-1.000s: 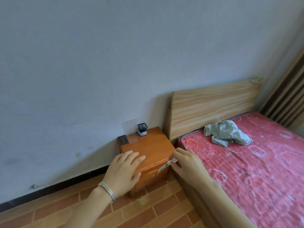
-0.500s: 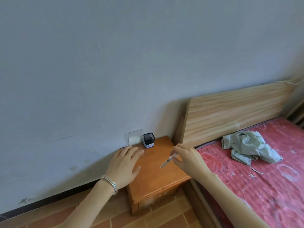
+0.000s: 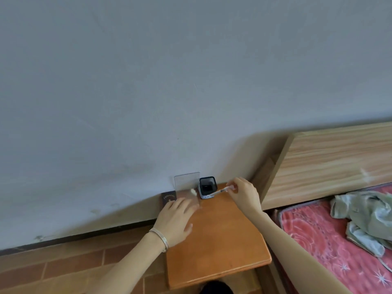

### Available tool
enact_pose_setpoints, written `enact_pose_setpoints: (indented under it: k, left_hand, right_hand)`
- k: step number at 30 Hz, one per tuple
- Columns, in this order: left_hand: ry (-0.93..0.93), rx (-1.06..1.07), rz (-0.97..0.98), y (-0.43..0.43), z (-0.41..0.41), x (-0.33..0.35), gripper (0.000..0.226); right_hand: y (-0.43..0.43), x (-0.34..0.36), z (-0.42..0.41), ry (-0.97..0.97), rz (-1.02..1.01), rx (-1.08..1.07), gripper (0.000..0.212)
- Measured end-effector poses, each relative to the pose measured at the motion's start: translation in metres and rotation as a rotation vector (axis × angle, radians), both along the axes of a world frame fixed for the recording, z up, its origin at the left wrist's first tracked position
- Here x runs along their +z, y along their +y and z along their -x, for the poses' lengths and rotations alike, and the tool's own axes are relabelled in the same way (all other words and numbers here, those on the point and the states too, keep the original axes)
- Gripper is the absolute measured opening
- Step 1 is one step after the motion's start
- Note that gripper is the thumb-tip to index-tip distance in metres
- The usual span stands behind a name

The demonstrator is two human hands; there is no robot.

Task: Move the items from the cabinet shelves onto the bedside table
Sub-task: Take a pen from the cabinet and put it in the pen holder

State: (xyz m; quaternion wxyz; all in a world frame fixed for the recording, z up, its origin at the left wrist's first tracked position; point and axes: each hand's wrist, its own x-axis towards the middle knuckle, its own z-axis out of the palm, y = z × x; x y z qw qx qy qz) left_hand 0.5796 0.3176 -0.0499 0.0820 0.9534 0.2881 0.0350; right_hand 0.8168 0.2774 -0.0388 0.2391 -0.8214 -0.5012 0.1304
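Observation:
An orange wooden bedside table (image 3: 218, 245) stands against the wall beside the bed. My right hand (image 3: 244, 195) pinches a thin white pen (image 3: 218, 192), its tip just over the black-and-white pen holder (image 3: 207, 187) at the table's back edge. My left hand (image 3: 175, 219) lies flat with straight fingers on the table's left side. Beyond its fingertips a small dark booklet (image 3: 168, 198) and a clear plastic sheet (image 3: 186, 183) lean on the wall.
A bed with a red patterned mattress (image 3: 331, 236) and a wooden headboard (image 3: 331, 164) fills the right. A grey-green cloth (image 3: 364, 217) lies crumpled on it. Brick-pattern floor (image 3: 74, 270) runs left of the table. A grey wall rises behind.
I have come closer and look down on the table. My right hand carried the pen forward to the pen holder. My left hand slid further onto the tabletop.

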Motion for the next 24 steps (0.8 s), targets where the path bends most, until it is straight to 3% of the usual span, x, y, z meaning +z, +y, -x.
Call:
enact_pose_setpoints:
  k: [13,20,24]
  left_hand:
    - [-0.018,0.347,0.165,0.055,-0.072,-0.096,0.054]
    - [0.0,0.477,0.218,0.049,-0.068,-0.12,0.053]
    - [0.021,0.494,0.204,0.046,-0.067,-0.119,0.054]
  right_hand:
    - [0.105,-0.179,-0.055,0.247,0.122,-0.19,0.008]
    - [0.117,-0.215,-0.065,0.333,0.245,-0.047,0.018]
    - [0.112,-0.214,-0.069,0.284,0.364,0.133,0.04]
